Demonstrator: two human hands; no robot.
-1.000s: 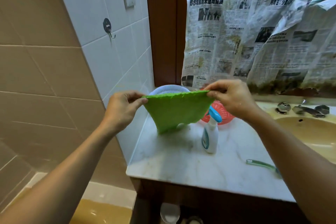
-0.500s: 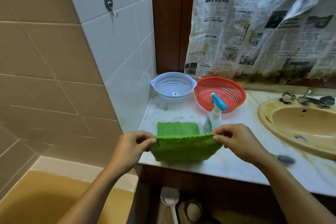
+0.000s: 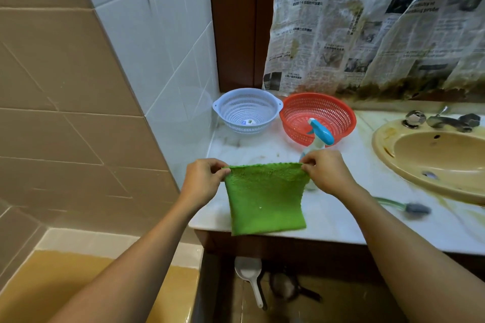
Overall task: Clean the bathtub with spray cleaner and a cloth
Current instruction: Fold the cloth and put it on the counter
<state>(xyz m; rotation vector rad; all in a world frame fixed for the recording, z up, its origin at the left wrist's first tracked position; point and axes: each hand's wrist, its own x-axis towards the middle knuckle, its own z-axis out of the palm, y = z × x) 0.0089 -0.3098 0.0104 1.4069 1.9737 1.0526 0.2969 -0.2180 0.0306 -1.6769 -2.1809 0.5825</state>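
Both forearms bare, no sleeves, no rings/watch on left grip (image 3: 203,181) or right grip (image 3: 328,172).

Green cloth (image 3: 265,199), hanging between the left hand (image 3: 203,181) and right hand (image 3: 328,172), is showing a rough, matt terry nap. Beyond the hands, a glossy veined marble counter (image 3: 341,223) is carrying two perforated plastic colanders, pale blue (image 3: 248,113) and red (image 3: 317,117). Behind the right hand, a smooth plastic spray bottle (image 3: 319,139) is standing; above, matt newspaper (image 3: 367,29) is hanging. Below the left forearm, the bathtub (image 3: 52,291) is gleaming.
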